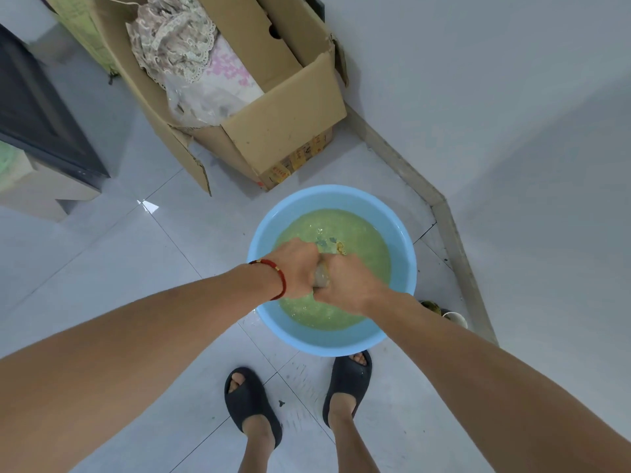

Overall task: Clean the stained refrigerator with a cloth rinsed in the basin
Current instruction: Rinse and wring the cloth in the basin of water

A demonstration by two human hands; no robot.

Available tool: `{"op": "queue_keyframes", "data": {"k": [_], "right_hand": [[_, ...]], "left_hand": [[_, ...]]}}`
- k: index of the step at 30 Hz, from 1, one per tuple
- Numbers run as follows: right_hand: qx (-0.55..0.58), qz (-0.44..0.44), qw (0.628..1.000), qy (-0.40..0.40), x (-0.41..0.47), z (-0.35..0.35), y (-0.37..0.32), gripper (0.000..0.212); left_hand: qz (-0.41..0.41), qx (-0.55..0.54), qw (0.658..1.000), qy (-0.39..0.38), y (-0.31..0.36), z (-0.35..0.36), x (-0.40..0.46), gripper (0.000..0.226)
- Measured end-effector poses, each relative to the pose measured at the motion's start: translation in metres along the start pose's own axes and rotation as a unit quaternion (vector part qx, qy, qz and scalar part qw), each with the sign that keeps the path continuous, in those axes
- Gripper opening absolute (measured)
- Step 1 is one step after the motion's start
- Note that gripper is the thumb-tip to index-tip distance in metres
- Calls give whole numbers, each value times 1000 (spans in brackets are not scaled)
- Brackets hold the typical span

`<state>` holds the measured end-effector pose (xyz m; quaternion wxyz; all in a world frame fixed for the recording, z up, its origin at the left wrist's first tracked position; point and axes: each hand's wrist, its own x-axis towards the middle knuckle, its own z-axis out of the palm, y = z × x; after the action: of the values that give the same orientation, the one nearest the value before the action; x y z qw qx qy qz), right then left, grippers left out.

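From the head camera I see the left hand point(300, 269) and right hand point(345, 285) clamped together on the cloth point(321, 279) at center frame, held over the blue basin point(264, 240) so the drips land in its greenish water, probably wringing. I see no refrigerator; a cardboard box point(283, 131) sits above.

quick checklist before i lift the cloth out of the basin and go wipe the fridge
1. Both hands grip the cloth: left hand, right hand: ok.
2. Cloth held over the basin, so drips fall in: ok.
3. Cloth wrung enough: cannot tell.
4. Water clean: not ok, cloudy green.
5. Floor by the basin dry: not ok, looks wet.
6. Refrigerator within reach: cannot tell.
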<state>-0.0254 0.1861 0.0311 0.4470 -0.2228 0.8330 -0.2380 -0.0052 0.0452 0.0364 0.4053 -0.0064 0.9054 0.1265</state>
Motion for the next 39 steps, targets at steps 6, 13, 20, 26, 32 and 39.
{"op": "queue_keyframes", "data": {"k": [6, 13, 20, 26, 32, 39], "right_hand": [[-263, -101, 956, 80, -2, 4, 3, 27], [254, 51, 960, -104, -18, -10, 16, 55], [719, 58, 633, -281, -35, 11, 17, 82], [511, 56, 818, -260, -37, -8, 3, 21], [156, 85, 981, -74, -18, 1, -4, 12], [-171, -74, 982, -30, -10, -10, 14, 75]], "left_hand": [[-105, -277, 929, -222, 0, -7, 5, 27], [40, 11, 996, 83, 7, 4, -20, 23], [281, 24, 918, 280, -5, 13, -27, 23], [299, 188, 923, 150, -12, -12, -20, 31], [115, 226, 966, 57, 24, -24, -30, 13], [-9, -16, 999, 30, 34, 6, -22, 16]]}}
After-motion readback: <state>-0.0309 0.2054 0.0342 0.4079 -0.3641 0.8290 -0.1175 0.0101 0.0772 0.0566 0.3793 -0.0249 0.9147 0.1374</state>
